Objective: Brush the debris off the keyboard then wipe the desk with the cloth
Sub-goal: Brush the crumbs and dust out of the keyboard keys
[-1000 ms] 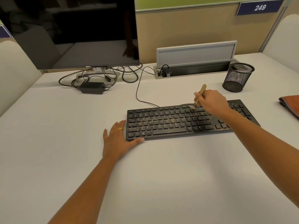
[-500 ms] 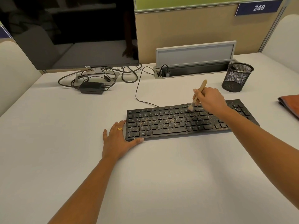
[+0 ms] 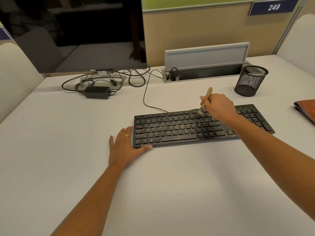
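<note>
The pale counter (image 3: pixel 153 193) fills the foreground, crossed by two bare forearms. The left hand (image 3: pixel 122 147) lies flat and relaxed on it, fingers straight, with its thumb along the front left corner of the black keyboard (image 3: pixel 179 132). Brown debris (image 3: pixel 180 127) speckles the keys, thickest across the middle and toward the right. The right hand (image 3: pixel 219 108) hangs over the keyboard's right half, fingers curled round the wooden handle of a small brush (image 3: pixel 205 101) whose bristles meet the top row of keys. This arm hides some of the right-hand keys.

The orange cloth (image 3: pixel 306 108) lies folded at the counter's right edge, well apart from the keyboard. A thin cord (image 3: pixel 144 97) runs from the keyboard's back toward an open socket tray (image 3: pixel 204 72). A black mesh cup (image 3: pixel 250 80) stands behind the keyboard's right end. Far left, a power brick (image 3: pixel 97 92) sits among looped cables below a dark monitor (image 3: pixel 76 31).
</note>
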Demonstrator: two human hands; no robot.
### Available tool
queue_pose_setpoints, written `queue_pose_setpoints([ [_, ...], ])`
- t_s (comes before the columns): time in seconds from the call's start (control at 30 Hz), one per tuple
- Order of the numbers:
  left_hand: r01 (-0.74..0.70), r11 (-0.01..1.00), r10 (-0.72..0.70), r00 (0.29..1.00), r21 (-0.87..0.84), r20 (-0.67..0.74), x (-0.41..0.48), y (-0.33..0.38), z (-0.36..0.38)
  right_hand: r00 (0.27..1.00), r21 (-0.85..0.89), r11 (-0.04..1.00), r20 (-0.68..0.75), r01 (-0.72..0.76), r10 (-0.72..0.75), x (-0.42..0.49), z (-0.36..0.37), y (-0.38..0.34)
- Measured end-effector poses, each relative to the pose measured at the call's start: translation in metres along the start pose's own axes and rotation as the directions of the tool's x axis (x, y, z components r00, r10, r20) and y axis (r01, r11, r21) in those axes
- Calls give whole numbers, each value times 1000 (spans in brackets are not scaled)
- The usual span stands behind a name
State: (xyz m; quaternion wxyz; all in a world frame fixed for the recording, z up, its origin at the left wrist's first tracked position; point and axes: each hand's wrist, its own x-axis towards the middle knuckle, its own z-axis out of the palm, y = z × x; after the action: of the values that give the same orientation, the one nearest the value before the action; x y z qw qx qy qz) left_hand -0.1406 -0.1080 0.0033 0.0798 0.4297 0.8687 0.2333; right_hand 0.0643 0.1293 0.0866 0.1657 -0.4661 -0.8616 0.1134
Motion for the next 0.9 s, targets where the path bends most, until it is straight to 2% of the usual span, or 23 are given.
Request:
queue_pose_setpoints([
  [0.1, 3, 1000, -3, 1000, -2, 1, 0, 0, 0, 1000, -64, 998, 31, 6, -4, 1, 2, -1],
  [0.27, 3, 1000, -3, 1000, -10, -3, -1, 1, 0, 1000, 23, 1000, 21, 0, 0, 1, -3, -1],
  [0.4, 1, 1000, -1, 1000, -9, -3, 0, 0, 0, 996, 16, 1000, 84, 23, -24, 2, -4, 4],
  [0.53, 6, 1000, -6, 1000, -5, -3, -1, -1, 0, 993, 189, 982, 105, 25, -46, 0, -9, 7],
  [0.63, 6, 1000, -6, 1000, 1, -7, 0, 0, 1, 987, 82, 995, 144, 54, -65, -4, -10, 13],
  [0.73, 7, 1000, -7, 1000, 1, -11, 0, 0, 1, 995, -96, 993, 73, 72, -65, -2, -16, 15],
  [0.83, 9, 1000, -9, 1000, 5, -11, 0, 0, 1, 999, -12, 999, -15, 30, -30, 0, -18, 16],
  [0.9, 6, 1000, -6, 1000, 8, -11, 0, 0, 1, 1000, 62, 998, -19, -2, 3, -1, -14, 18],
])
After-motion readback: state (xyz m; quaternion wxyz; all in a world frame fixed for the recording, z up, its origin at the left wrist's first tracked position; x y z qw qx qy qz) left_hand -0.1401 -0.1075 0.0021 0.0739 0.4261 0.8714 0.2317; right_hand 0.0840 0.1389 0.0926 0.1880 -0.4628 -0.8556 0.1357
